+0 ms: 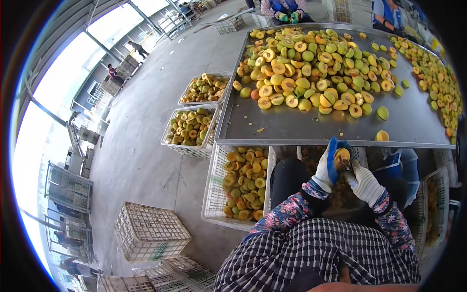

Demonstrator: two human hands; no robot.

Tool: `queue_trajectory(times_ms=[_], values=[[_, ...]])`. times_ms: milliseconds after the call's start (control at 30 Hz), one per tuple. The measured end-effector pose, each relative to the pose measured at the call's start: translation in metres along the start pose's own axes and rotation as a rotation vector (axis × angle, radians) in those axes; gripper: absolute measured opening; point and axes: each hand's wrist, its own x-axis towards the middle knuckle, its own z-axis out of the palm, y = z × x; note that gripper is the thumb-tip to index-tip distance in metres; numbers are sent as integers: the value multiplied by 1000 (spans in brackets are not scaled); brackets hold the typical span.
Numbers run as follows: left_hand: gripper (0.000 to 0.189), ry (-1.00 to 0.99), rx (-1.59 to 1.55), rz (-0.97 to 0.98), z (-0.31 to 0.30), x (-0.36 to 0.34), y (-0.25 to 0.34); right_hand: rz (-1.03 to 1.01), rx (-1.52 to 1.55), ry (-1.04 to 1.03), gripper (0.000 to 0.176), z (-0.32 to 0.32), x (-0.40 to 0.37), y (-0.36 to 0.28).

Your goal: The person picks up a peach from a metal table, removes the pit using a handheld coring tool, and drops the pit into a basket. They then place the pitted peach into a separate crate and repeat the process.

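My left hand (329, 165), in a white glove with a blue coated palm, is closed around a peach half (342, 155) just below the near edge of the metal table. The cut side shows a brown centre. My right hand (366, 184), in a striped white glove, is closed close against the fruit. Its fingers pinch something small and dark that I cannot make out. Halved yellow-green peaches (311, 68) lie heaped on the metal table (292, 129) in front of me. A single peach half (382, 136) rests near the table's front edge.
A white crate of peach halves (208, 194) stands left of my knees, with two more filled crates (168, 138) beyond it. An upturned crate (153, 228) sits on the floor at left. A blue bucket (409, 170) is at right. Across the table are co-workers (287, 7).
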Motion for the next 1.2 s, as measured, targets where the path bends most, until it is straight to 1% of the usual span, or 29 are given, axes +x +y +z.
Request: queue_trajectory(times_ms=[67,100,133,167,233,333,433,467,533,567,633,667,700,733,767,800,833,867,900,933,967,1000,1033,1067,1100,1167,1200], values=[[32,126,-70,17,-1,0,-5,65,-87,38,32,13,-2,-8],[33,210,159,153,18,-6,-5,98,-131,58,32,17,-1,-13],[34,265,272,162,23,-8,-4,92,-138,42,34,15,-2,-18],[36,322,384,165,27,-10,-4,123,-168,-35,34,10,-3,-22],[38,379,374,-73,19,-4,3,177,-226,-186,34,0,0,-28],[38,305,401,-135,20,-4,8,34,-59,-105,33,12,-8,-3],[39,283,384,-155,24,-4,10,-77,407,-9,31,17,-4,1],[39,282,380,-164,24,-4,10,-21,450,-52,32,14,-3,1],[40,281,389,-102,25,-4,11,94,536,-141,32,4,0,-4],[41,280,393,-69,25,-4,11,152,394,-173,33,2,0,-5],[42,296,394,-76,29,-7,20,271,104,-237,35,-2,0,-9],[43,300,389,-93,32,-8,20,219,126,-218,35,2,1,-8],[43,289,378,-6,24,-4,14,186,144,-196,35,10,0,-5],[45,276,280,62,31,-7,16,-12,407,-42,35,19,6,-9],[49,252,466,65,31,-8,19,219,660,-151,38,9,9,-22],[54,155,308,59,38,-7,21,273,728,-220,41,6,11,-19],[55,165,349,23,38,-7,21,647,886,-436,41,-8,12,-25],[56,142,331,7,24,-1,14,355,657,-290,36,13,5,-6],[55,206,442,-11,18,-1,15,120,367,-92,31,33,-2,12],[49,244,570,58,22,1,13,210,150,-181,26,14,0,-10],[43,320,375,-90,37,-1,20,266,359,-157,25,34,-4,9],[42,338,348,-159,39,1,24,320,567,-124,25,38,1,7],[41,361,322,-225,40,1,25,356,600,-137,24,37,-1,5],[45,375,360,-189,43,-1,23,393,632,-149,23,36,-4,1],[43,371,307,-164,44,-2,21,387,708,-135,22,37,-3,0],[40,362,210,-130,44,-4,14,280,651,-45,23,52,-11,15],[38,399,150,-133,43,-3,11,174,506,14,24,58,-3,16]])
